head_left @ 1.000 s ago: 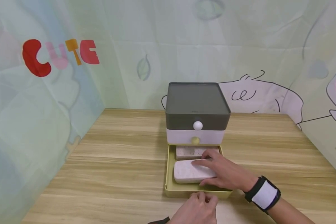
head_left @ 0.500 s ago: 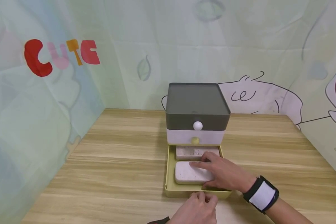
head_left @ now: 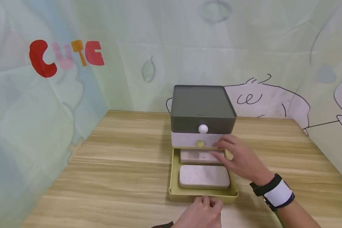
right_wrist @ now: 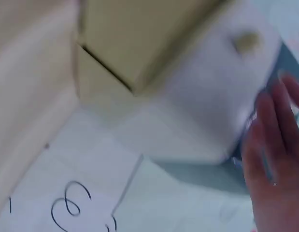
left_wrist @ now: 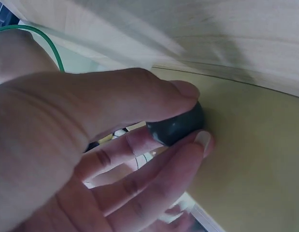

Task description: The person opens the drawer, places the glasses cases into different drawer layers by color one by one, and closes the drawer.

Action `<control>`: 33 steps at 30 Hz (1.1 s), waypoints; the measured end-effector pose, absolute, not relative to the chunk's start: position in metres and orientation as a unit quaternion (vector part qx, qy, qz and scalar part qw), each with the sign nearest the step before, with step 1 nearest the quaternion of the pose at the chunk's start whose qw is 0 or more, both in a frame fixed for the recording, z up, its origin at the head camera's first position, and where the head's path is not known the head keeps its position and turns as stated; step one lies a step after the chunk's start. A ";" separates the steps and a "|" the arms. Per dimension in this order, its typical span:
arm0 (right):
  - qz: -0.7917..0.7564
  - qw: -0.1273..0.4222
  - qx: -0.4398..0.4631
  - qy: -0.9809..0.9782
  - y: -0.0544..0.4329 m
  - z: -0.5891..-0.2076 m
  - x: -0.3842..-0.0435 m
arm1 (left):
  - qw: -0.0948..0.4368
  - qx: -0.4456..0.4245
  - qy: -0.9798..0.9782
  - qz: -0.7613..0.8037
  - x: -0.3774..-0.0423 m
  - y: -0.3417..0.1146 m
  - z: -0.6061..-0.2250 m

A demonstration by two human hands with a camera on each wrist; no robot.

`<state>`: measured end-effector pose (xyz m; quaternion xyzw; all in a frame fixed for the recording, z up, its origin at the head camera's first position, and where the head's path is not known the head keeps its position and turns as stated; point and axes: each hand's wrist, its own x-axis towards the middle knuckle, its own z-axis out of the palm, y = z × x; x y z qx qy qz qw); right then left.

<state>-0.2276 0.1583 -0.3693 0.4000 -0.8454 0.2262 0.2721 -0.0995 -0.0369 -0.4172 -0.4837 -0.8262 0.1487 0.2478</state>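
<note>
A yellow bottom drawer point(head_left: 185, 198) stands pulled out from a small stacked drawer box point(head_left: 202, 101). Inside it lie two pale, rounded oblong blocks: the front block point(head_left: 204, 176) in full view, the rear block point(head_left: 196, 155) partly under the unit. With thumb and fingertips, my left hand point(head_left: 200, 212) pinches the drawer's round dark knob point(left_wrist: 176, 128), seen in the left wrist view. My right hand point(head_left: 242, 160) is raised by the drawer's right rear side, fingers spread and slightly bent, holding nothing. In the right wrist view that hand is blurred.
Above the bottom drawer are a white middle drawer point(head_left: 183, 139) with a yellow knob point(head_left: 200, 144) and a dark grey top drawer with a white knob point(head_left: 203, 129). The unit stands on a wooden table point(head_left: 125, 158), with printed cloth walls point(head_left: 125, 47) behind and beside it.
My right hand has let go of the front block and lifted up and away toward the drawer unit. That block settled slightly lower in the drawer. My left hand stays at the knob.
</note>
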 end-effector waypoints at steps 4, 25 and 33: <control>0.302 0.377 0.311 -0.819 0.164 -0.341 -0.238 | 0.248 -0.482 -0.828 0.146 -0.100 -0.037 -0.418; 0.290 0.392 0.267 -0.831 0.158 -0.342 -0.260 | 0.324 -0.449 -0.819 0.150 -0.105 -0.037 -0.422; 0.291 0.391 0.270 -0.831 0.159 -0.341 -0.259 | 0.356 -0.440 -0.815 0.124 -0.107 -0.037 -0.426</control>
